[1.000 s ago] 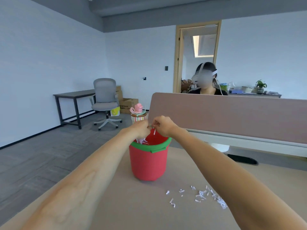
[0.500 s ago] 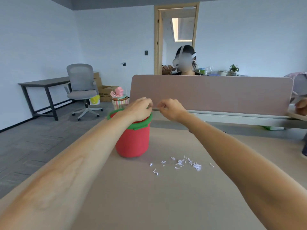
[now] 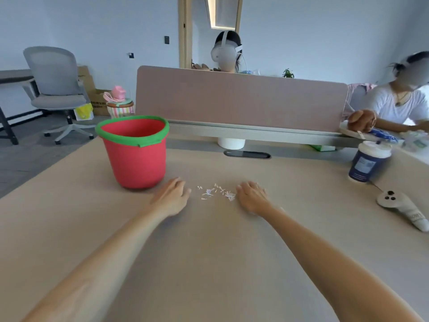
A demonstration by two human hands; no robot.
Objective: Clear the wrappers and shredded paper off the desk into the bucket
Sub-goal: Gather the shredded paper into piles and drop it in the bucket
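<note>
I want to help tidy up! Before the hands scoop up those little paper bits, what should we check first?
1. Paper bits lie together between the hands: ok.
2. Left hand is empty, flat on the desk beside the bits: ok.
3. Right hand is empty, its fingers at the edge of the bits: ok.
4. Red bucket stands upright with its mouth open, just beyond the left hand: ok.
5. Room left inside the bucket: cannot tell, its inside is hidden.
6. Wrappers left on the desk: none in view near the hands; cannot tell beyond the picture's edges.
</note>
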